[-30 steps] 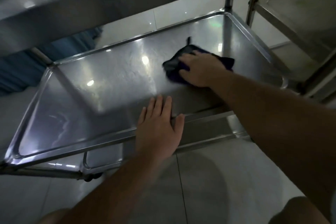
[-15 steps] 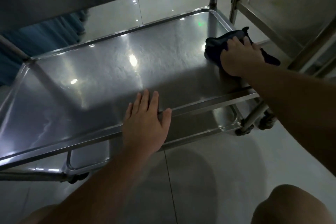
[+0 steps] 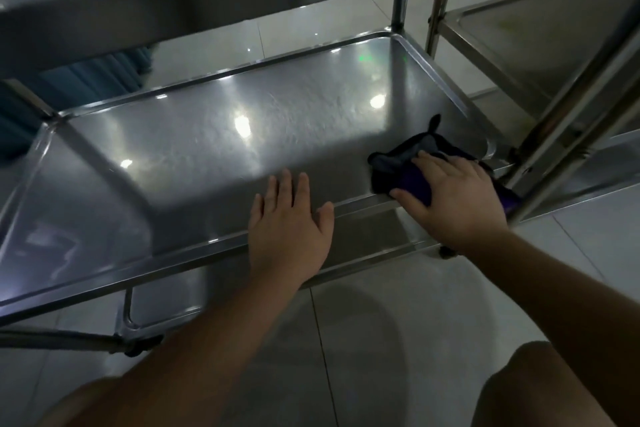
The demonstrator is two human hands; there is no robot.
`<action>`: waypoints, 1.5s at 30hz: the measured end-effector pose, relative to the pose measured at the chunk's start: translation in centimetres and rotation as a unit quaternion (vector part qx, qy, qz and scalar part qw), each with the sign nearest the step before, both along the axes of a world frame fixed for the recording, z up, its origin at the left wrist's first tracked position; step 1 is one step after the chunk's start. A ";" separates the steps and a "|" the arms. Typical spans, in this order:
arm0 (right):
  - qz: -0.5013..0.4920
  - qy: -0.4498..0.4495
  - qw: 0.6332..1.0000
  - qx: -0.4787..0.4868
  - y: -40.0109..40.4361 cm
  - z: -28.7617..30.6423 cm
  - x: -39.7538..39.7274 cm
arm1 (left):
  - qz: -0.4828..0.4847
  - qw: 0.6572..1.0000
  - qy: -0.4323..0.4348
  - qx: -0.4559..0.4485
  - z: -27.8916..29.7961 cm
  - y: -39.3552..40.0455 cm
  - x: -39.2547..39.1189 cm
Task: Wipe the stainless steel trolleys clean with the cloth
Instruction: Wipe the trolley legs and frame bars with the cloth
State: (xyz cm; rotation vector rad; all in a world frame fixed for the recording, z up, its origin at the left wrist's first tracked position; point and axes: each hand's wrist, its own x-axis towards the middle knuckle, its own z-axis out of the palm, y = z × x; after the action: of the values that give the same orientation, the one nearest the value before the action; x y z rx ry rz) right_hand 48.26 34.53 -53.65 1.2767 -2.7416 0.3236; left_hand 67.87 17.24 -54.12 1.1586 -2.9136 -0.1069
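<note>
A stainless steel trolley's middle shelf [image 3: 194,149] fills the view, shiny with light reflections. My left hand [image 3: 289,225] lies flat with straight fingers on the shelf's front rim. A dark blue-purple cloth [image 3: 398,166] is bunched at the shelf's front right corner. My right hand [image 3: 453,198] presses down on the cloth with spread fingers, covering much of it. The trolley's upper shelf [image 3: 145,0] hangs above, across the top of the view.
A second steel trolley [image 3: 540,45] stands close on the right, its post [image 3: 568,107] beside my right hand. A lower shelf [image 3: 363,239] shows under the front rim. Pale tiled floor [image 3: 398,340] lies below, with my knees at the bottom edge.
My right hand has slid the cloth from the shelf's right side toward me, into the front right corner. My left hand has stayed flat on the front rim.
</note>
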 end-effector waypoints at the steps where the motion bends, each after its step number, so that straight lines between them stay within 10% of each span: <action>1: 0.004 0.004 1.000 -0.017 -0.2 -0.2 0.4 | 0.000 1.000 0.000 0.006 0.0 0.0 0.0; 15: 0.078 0.035 0.993 -0.079 -5.2 0.0 9.7 | -0.018 0.981 0.078 0.177 2.7 -2.0 0.9; 25: 0.127 -0.034 0.990 -0.042 -6.0 2.7 16.4 | -0.096 0.987 0.110 0.070 2.3 -3.3 12.0; 31: 0.139 -0.185 0.959 0.162 -8.3 -3.4 19.8 | -0.170 0.981 0.092 0.031 1.0 -3.5 18.2; 45: 0.197 -0.118 0.961 0.152 -19.9 -13.0 24.5 | -0.052 0.985 -0.097 0.133 -11.4 -11.4 28.9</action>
State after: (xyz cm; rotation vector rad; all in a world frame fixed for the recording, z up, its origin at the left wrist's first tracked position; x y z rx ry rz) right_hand 72.80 14.62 -66.69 1.9937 -2.7872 0.0859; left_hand 96.73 5.84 -65.55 1.1030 -3.2098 -0.4189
